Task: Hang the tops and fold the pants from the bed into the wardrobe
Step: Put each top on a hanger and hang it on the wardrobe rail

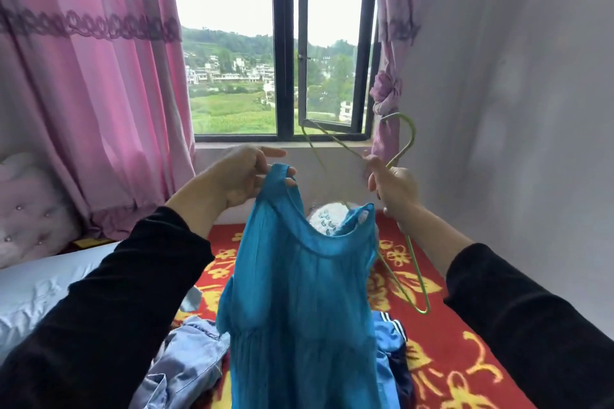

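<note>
A sheer blue sleeveless top [299, 302] hangs in front of me over the bed. My left hand [242, 176] holds its left shoulder strap up, the strap looped over my fingers. My right hand [393, 189] grips a thin green wire hanger [403, 285] just below its hook. One hanger arm runs down behind the top's right strap; the other end sticks out low on the right. Light blue jeans [186, 362] and a blue garment with white stripes [393, 332] lie heaped on the bed beneath the top.
The bed has a red cover with yellow flowers [448, 359] and a pale blue pillow [36, 292] on the left. A partly open window [285, 43] with pink curtains [93, 93] is ahead, and a white wall [515, 109] stands close on the right.
</note>
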A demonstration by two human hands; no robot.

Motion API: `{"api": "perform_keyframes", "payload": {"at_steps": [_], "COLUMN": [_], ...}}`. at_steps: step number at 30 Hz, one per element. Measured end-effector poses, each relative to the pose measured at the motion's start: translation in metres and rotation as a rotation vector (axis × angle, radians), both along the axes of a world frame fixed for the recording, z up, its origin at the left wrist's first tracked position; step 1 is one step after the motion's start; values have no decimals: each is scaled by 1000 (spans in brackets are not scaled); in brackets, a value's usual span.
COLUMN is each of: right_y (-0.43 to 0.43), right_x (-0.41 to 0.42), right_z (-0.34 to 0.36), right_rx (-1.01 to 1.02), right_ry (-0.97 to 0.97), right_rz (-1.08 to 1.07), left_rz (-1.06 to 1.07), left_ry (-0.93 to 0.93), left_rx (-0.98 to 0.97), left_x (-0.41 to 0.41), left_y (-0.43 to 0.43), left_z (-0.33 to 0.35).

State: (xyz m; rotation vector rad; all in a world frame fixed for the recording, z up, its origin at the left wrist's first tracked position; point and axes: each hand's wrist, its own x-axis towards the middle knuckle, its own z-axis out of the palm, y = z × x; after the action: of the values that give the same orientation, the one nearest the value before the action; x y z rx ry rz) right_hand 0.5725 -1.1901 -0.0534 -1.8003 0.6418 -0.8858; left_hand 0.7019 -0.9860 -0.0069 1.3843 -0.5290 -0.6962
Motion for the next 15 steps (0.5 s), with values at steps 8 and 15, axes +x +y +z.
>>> {"api": "perform_keyframes", "payload": {"at_steps": [8,15], "right_y": [-27,-38], "right_x": [-20,-32], "right_z": [-14,-46], "right_rx": [107,4], "right_ry": [-208,85], "right_rz": [2,120], "left_rz": [41,174], "left_ry": [-88,-440], "left_rx": [-49,79], "left_x": [10,31], "left_y": [3,13], "left_z": [-22,-39]}}
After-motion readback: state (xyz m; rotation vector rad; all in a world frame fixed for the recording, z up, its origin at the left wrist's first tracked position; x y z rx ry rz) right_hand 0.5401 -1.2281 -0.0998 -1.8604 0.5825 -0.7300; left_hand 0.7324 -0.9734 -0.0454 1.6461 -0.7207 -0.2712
